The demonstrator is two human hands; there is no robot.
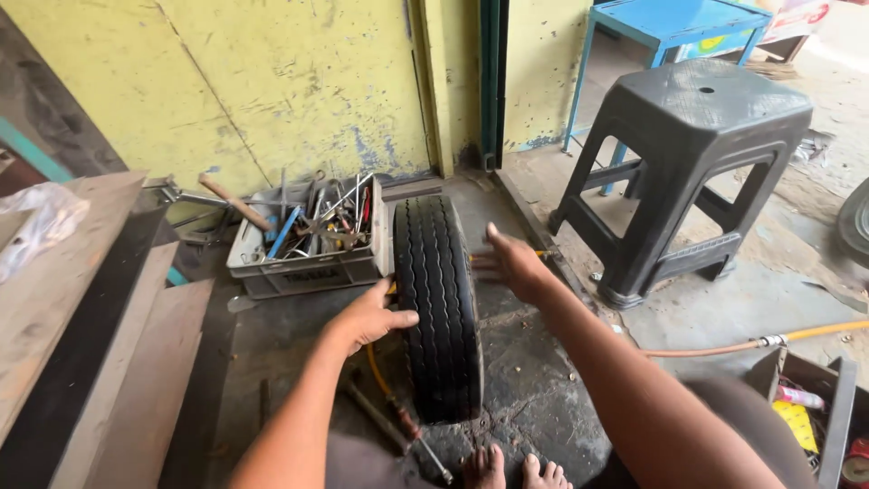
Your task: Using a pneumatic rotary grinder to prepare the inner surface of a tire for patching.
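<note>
A black tyre [439,299] stands upright on its tread on the stained concrete floor, seen edge-on right in front of me. My left hand [369,317] rests against its left sidewall, thumb on the tread. My right hand [509,263] is on the tyre's right side with fingers spread and slightly blurred, holding nothing. My bare toes [513,468] show just below the tyre.
A grey crate of hand tools [308,237] sits behind the tyre on the left. A black plastic stool [688,172] stands at the right, a blue table [674,27] behind it. A yellow-orange hose [769,340] runs along the floor. Wooden steps [100,335] rise at the left. A box [810,403] sits at the lower right.
</note>
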